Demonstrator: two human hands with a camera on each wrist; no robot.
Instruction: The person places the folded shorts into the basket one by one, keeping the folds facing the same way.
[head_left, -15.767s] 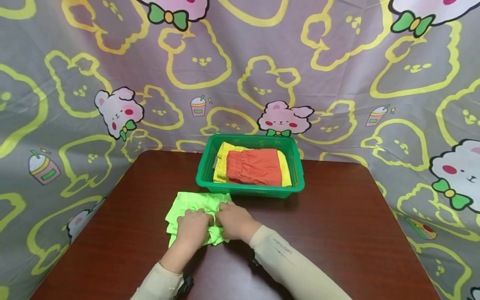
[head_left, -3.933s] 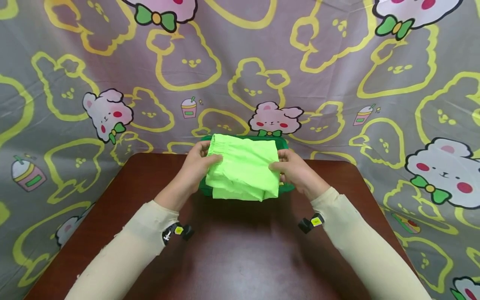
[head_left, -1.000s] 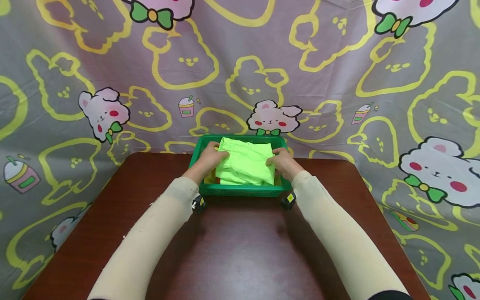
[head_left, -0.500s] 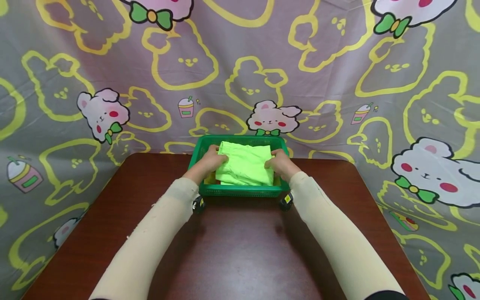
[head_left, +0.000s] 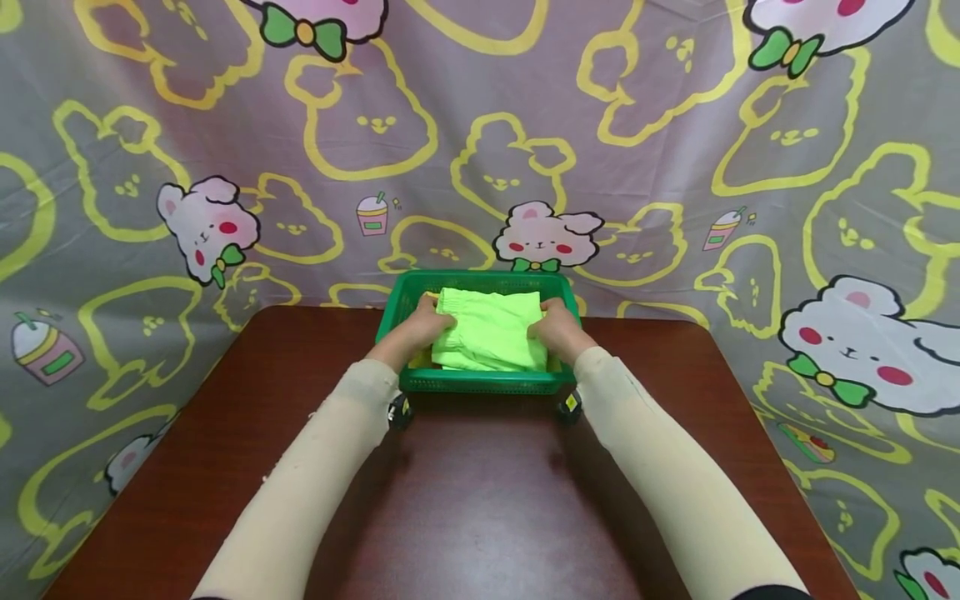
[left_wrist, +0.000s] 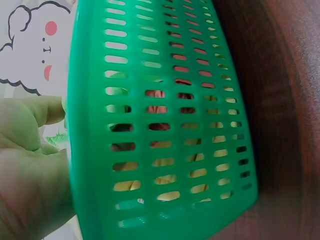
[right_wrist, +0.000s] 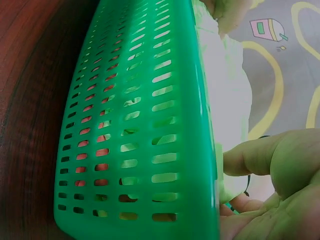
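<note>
Folded lime-green shorts [head_left: 491, 331] with a gathered elastic waistband lie inside the green plastic basket [head_left: 487, 380], on top of other clothes. At the waistband side, my left hand [head_left: 427, 323] pinches the folded edge with the thumb on top. The opposite edge is gripped by my right hand [head_left: 559, 328], thumb over the cloth. Both hands reach in over the basket's rim. In the left wrist view, the basket wall [left_wrist: 95, 165] hides much of what the left fingers grip. The right wrist view shows the right thumb [right_wrist: 250, 156] against the pale-looking cloth.
The basket stands at the back of a dark red-brown table [head_left: 480, 492]. Behind it hangs a grey curtain [head_left: 637, 167] printed with cartoon animals. Red and yellow cloth shows through the slots of the basket's side wall.
The green shorts were on the table left of the basket, then held up over it. Over the last second both hands have lowered them slightly onto the red and yellow clothes.
</note>
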